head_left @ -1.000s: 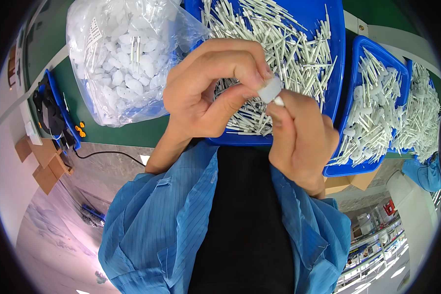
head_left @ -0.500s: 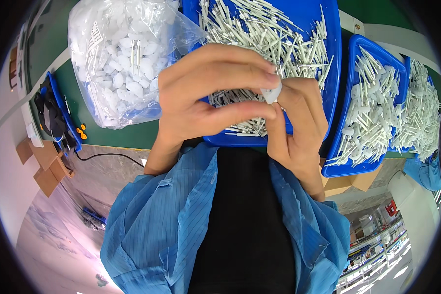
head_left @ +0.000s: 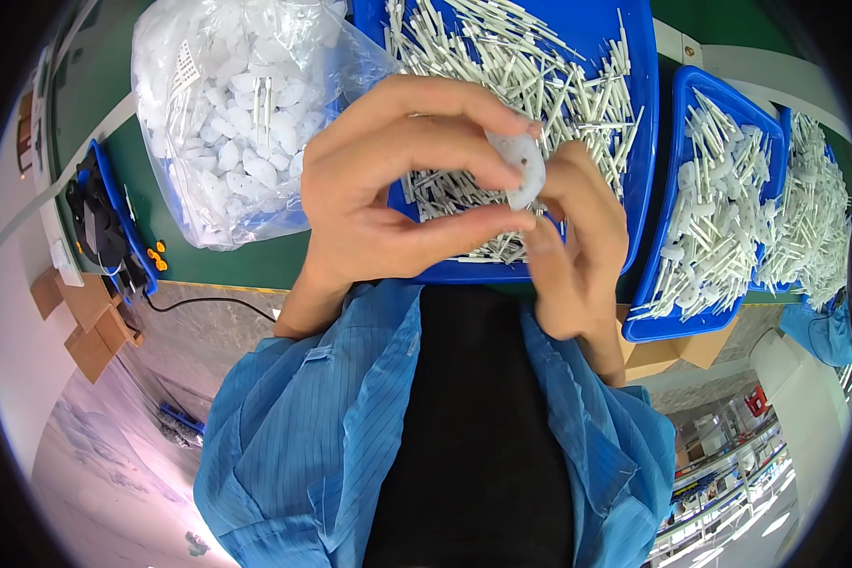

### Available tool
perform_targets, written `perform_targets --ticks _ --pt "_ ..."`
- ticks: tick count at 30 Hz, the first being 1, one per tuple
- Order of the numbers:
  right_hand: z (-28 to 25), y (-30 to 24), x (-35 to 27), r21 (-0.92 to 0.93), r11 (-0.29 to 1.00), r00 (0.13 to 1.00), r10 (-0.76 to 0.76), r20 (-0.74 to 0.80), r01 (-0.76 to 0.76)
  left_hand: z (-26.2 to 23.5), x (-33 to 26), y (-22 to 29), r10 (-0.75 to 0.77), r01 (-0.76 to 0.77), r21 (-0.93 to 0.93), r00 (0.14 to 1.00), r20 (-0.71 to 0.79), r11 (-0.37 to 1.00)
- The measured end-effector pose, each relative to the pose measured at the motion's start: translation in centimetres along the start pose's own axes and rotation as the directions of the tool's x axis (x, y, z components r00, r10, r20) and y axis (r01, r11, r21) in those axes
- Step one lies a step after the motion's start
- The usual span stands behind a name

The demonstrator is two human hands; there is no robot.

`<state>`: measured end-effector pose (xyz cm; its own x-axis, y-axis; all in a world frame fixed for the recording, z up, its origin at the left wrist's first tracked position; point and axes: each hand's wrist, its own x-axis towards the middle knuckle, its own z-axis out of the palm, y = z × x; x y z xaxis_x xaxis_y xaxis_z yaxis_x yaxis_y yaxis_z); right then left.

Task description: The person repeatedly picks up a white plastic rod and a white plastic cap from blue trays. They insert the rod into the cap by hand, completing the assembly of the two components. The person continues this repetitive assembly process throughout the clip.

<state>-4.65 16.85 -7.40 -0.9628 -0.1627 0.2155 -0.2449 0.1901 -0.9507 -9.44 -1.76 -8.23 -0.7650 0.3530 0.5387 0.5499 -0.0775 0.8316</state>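
A small white translucent plastic piece (head_left: 523, 172), rounded with small dark holes in its face, is held up over the large blue tray (head_left: 646, 57). My left hand (head_left: 379, 175) pinches it from the left, the fingers on its upper edge and the thumb below. My right hand (head_left: 585, 237) has curled fingers against its right side; their tips are partly hidden behind it. Beneath both hands, the tray is heaped with thin white sticks (head_left: 511, 57) with metal parts.
Left of the tray lies a clear plastic bag (head_left: 246, 123) full of similar white pieces, with two sticks on top. A smaller blue tray (head_left: 667, 275) on the right holds sticks fitted with white pieces; another pile (head_left: 809, 208) lies beyond. Dark items fill a blue bin (head_left: 114, 218) far left.
The white piece has turned and shows more of its holed face. My left fingers have shifted a little, and my right thumb has moved lower.
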Motion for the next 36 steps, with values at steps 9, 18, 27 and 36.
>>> perform_targets --ticks 9,18,27,36 --pt "-0.2 -1.1 0.0 0.312 0.935 0.984 0.139 0.108 -0.167 0.4 0.2 -0.9 0.287 -0.276 0.174 0.957 -0.04 0.945" --pt "0.0 -1.1 -0.5 0.136 0.976 0.983 0.158 0.09 -0.17 0.3 -0.6 -1.1 0.071 -0.071 0.092 0.997 0.0 0.993" --pt "0.2 -1.2 -0.5 0.04 0.985 0.985 0.167 0.036 -0.169 0.5 0.3 1.0 -0.095 0.099 0.136 0.995 -0.041 0.986" --pt "-1.5 -0.5 0.3 0.014 0.992 0.982 0.124 0.14 -0.127 0.6 0.3 0.2 0.159 -0.163 0.194 0.987 0.037 0.967"
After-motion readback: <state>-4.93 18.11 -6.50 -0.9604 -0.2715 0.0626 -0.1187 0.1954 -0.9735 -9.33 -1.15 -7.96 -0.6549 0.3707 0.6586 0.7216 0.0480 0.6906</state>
